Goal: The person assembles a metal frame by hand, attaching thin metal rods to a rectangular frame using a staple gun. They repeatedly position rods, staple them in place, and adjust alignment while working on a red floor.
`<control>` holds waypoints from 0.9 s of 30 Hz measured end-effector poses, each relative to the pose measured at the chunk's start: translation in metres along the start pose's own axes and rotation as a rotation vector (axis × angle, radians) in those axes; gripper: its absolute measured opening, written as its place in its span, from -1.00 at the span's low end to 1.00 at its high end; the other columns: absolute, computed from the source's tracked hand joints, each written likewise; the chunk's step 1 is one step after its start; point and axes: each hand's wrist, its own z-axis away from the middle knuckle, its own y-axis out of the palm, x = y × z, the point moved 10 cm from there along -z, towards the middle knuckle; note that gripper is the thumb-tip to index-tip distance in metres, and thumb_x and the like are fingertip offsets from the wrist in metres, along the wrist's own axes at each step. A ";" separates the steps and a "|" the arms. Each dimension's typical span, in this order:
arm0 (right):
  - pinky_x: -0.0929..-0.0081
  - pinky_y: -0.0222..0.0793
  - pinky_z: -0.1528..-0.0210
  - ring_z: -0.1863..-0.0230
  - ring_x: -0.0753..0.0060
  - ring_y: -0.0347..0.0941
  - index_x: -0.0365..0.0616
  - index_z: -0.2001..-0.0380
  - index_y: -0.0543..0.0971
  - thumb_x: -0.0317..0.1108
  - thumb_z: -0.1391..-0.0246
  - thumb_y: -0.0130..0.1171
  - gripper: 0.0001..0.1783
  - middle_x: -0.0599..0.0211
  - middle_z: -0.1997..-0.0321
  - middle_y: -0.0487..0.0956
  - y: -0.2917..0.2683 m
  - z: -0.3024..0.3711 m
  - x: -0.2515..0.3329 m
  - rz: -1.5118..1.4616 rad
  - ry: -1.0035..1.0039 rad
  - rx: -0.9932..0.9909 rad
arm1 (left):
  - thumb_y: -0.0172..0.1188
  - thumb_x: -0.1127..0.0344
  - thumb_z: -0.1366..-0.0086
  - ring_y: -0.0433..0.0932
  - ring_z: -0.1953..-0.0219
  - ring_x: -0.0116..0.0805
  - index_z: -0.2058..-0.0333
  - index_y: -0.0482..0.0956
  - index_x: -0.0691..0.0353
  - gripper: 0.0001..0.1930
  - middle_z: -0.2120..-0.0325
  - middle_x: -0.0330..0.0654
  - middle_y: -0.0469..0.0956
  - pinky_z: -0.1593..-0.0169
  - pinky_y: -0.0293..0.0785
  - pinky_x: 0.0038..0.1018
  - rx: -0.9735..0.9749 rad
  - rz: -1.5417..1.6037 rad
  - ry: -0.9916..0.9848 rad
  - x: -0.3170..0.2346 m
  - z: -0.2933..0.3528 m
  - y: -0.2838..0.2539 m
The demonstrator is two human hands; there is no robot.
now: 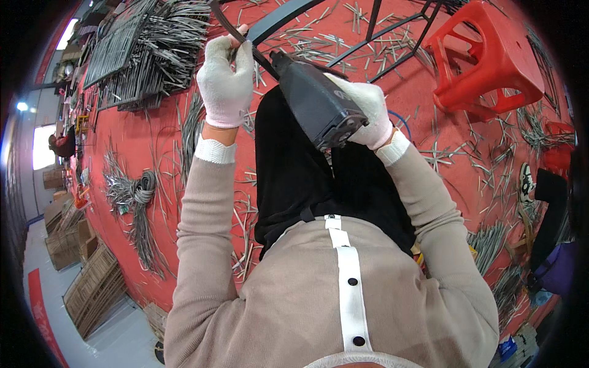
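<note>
Gloved L hand point(225, 80) closes its fingertips on a dark strip point(262, 61), prob. to steady it; gloved R hand point(371, 110) wraps the far side of a black power tool point(316, 92), fingers mostly hidden but apparently clamped on it. The tool sits above the lap, nose beside the strip, prob. angled for access, tho contact can't be confirmed; a metal frame point(285, 19) stands just beyond, w/ red stool point(512, 64) at R.
</note>
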 end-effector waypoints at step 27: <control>0.23 0.64 0.16 0.21 -0.04 0.71 -0.08 -0.13 0.60 -0.17 0.10 0.55 -0.32 0.09 0.22 0.73 0.012 -0.018 0.005 0.047 0.106 0.125 | 0.37 0.39 -0.34 0.67 0.34 -0.47 0.21 0.60 0.34 -0.84 0.19 -0.14 0.78 0.17 0.59 -0.51 0.113 0.130 -0.046 0.020 -0.018 -0.003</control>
